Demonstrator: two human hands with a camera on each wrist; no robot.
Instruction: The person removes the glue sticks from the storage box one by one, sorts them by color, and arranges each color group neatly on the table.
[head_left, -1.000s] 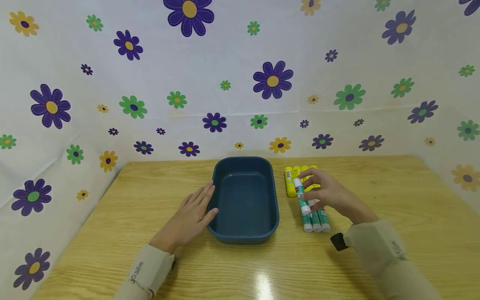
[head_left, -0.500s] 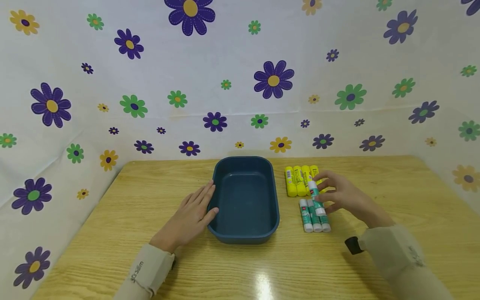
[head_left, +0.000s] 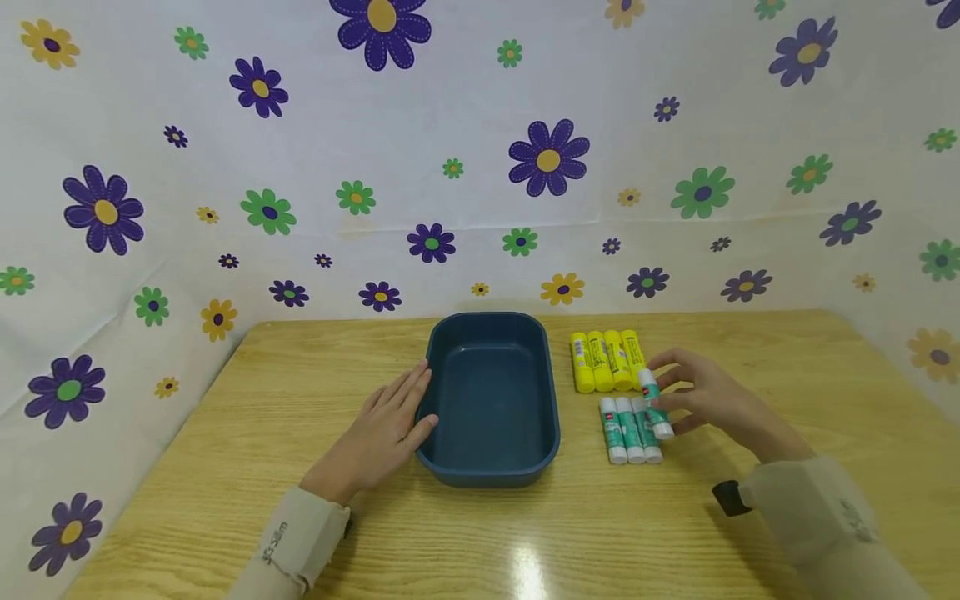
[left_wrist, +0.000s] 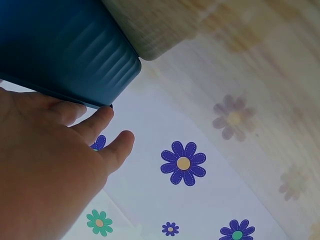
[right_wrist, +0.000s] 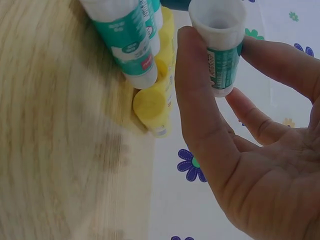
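In the head view my right hand point(head_left: 712, 404) pinches a green-and-white glue stick point(head_left: 655, 406) between thumb and fingers, at the right end of a row of three matching glue sticks point(head_left: 629, 432). The held stick leans slightly; the right wrist view shows its white end point(right_wrist: 217, 17) toward the camera, apart from the row. Behind lie several yellow glue sticks point(head_left: 600, 362) side by side. My left hand point(head_left: 378, 437) rests with straight fingers against the left rim of a dark blue bin point(head_left: 487, 479), which holds nothing; the left wrist view shows fingertips at its edge point(left_wrist: 97, 106).
The wooden table point(head_left: 465, 542) runs up to a white cloth backdrop point(head_left: 465, 117) printed with flowers. Bare wood lies in front of the bin and to the right of the glue sticks. A dark strap piece point(head_left: 731, 497) hangs at the right cuff.
My right hand has carried the green glue stick rightward, from over the row's left end to its right end. The left hand and the bin have stayed put.
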